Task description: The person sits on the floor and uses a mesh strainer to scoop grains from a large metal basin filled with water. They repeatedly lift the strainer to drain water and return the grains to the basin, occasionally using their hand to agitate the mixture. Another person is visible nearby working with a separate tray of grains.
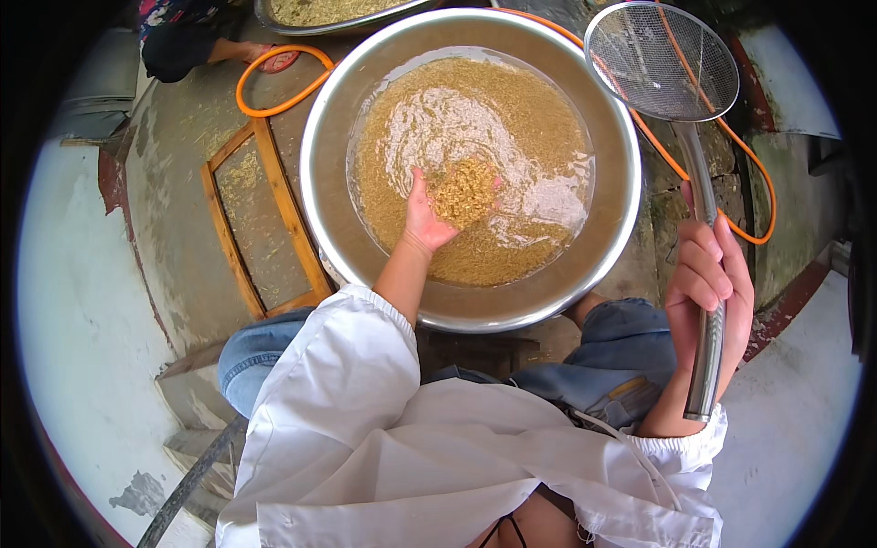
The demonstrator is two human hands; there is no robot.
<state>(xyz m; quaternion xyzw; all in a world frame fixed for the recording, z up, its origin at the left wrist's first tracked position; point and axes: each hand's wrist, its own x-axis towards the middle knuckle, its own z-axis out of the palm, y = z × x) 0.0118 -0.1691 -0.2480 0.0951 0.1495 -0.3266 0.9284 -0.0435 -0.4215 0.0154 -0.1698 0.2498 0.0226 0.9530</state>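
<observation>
In front of me stands a large round metal basin (315, 187), holding cloudy water with golden-brown grain and pale foam swirled across its surface. My left hand (426, 219) is over the basin, palm up and cupped, with a heap of wet grain (464, 192) in it. Part of its fingers is hidden beneath the grain. On the right, my right hand (711, 274) is closed around the metal handle of a round mesh strainer (665, 59). The strainer is raised beyond the basin's right rim, and no grain shows in its mesh.
An orange hose (242, 99) loops at the far left and passes behind the basin to the right. A wooden frame (274, 173) lies left of the basin. Another metal pan (333, 23) of grain stands at the back. Someone's sandalled foot (265, 57) shows at far left.
</observation>
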